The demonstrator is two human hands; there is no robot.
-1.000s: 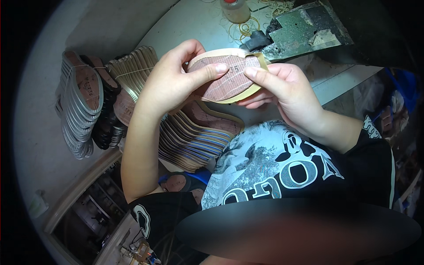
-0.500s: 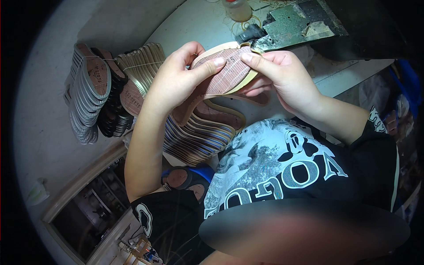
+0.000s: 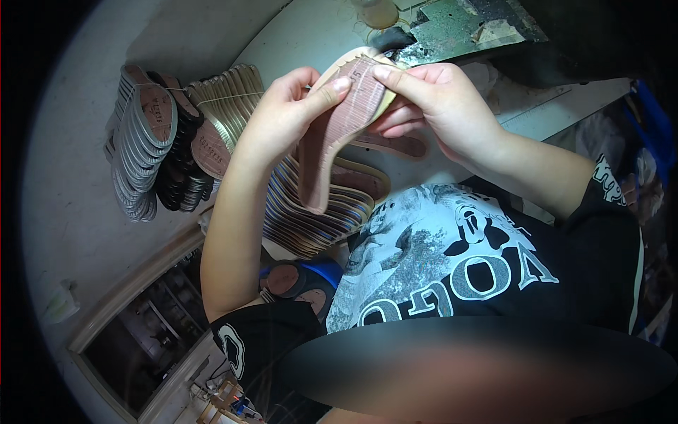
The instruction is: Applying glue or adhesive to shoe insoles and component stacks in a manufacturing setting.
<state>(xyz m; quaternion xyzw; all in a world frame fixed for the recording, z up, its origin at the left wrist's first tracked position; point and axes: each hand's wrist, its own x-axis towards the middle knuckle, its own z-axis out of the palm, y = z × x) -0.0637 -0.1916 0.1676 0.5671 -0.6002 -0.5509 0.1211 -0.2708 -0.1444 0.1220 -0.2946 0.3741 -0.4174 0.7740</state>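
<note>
Between both hands I hold up a shoe insole (image 3: pixel 330 134), its reddish-brown ribbed underside facing me and a pale tan edging wrapped around its rim. My left hand (image 3: pixel 298 102) grips the left side, thumb lying across the underside. Closed on the right side near the toe, my right hand (image 3: pixel 427 99) presses its thumb on the surface while its fingers curl behind the yellowish edging. Below the held piece lies a stack of insoles (image 3: pixel 318 212) with tan, dark and bluish edges. Another single insole (image 3: pixel 395 145) shows partly behind my hands.
Tied bundles of silver insoles (image 3: pixel 138 155), black insoles (image 3: pixel 183 177) and pale gold insoles (image 3: pixel 229 99) stand at the left against the wall. Farther back on the white table (image 3: pixel 304 42) are a green board (image 3: pixel 452 32), a small dark object (image 3: pixel 390 39) and a translucent container (image 3: pixel 376 13).
The insole has turned more upright, so its narrow end now hangs down in front of the stack. Both hands have shifted slightly up with it, still holding it.
</note>
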